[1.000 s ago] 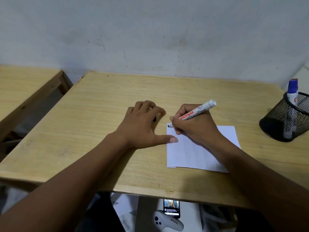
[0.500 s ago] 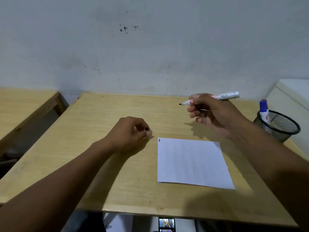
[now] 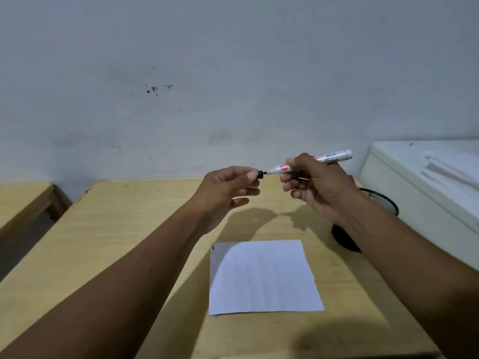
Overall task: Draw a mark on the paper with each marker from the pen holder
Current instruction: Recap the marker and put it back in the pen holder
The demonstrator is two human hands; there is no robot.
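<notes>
Above the desk's (image 3: 108,229) far edge: recapping marker (image 3: 311,163).
Right hand (image 3: 318,187) gripping barrel level, tip toward cap (image 3: 260,174) pinched in left hand (image 3: 228,193), probably to seal it. Paper (image 3: 264,278) near front edge, small black mark (image 3: 213,247) at far-left corner. Pen holder (image 3: 381,200) toward right edge.

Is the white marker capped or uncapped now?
Uncapped: the white marker in the right hand shows its black tip, just short of the small black cap in the left hand.
</notes>
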